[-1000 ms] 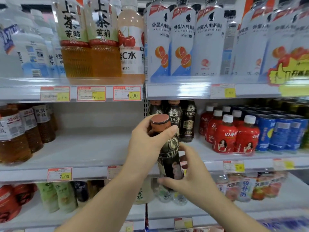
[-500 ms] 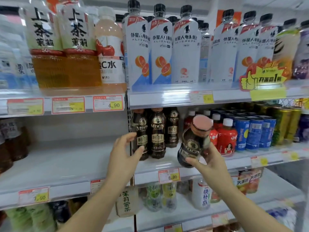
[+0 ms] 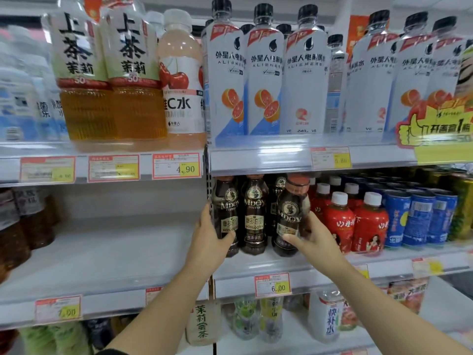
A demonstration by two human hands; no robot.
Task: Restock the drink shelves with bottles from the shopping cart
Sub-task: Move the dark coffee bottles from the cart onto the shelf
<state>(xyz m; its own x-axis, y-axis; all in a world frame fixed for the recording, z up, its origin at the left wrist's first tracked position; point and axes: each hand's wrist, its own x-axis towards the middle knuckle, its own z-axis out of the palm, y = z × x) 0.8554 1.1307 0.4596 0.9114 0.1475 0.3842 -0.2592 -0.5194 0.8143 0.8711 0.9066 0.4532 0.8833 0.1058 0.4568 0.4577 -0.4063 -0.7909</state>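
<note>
The right hand (image 3: 317,244) has its fingers (image 3: 289,238) curled round the lower body of a dark coffee bottle (image 3: 290,211): glossy, waisted, its cap tipped toward one o'clock. Stand it upright on the middle shelf (image 3: 281,265) before letting go. At nine o'clock the left hand (image 3: 208,242) grips a shelved bottle (image 3: 226,216); red bottles (image 3: 340,221) crowd three o'clock.

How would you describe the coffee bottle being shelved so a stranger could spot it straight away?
Look at the middle shelf under the tall white bottles. There, dark coffee bottles stand left of the red bottles. Yours is the rightmost coffee bottle, leaning slightly in the right hand; the left hand grips the upright leftmost coffee bottle.
</note>
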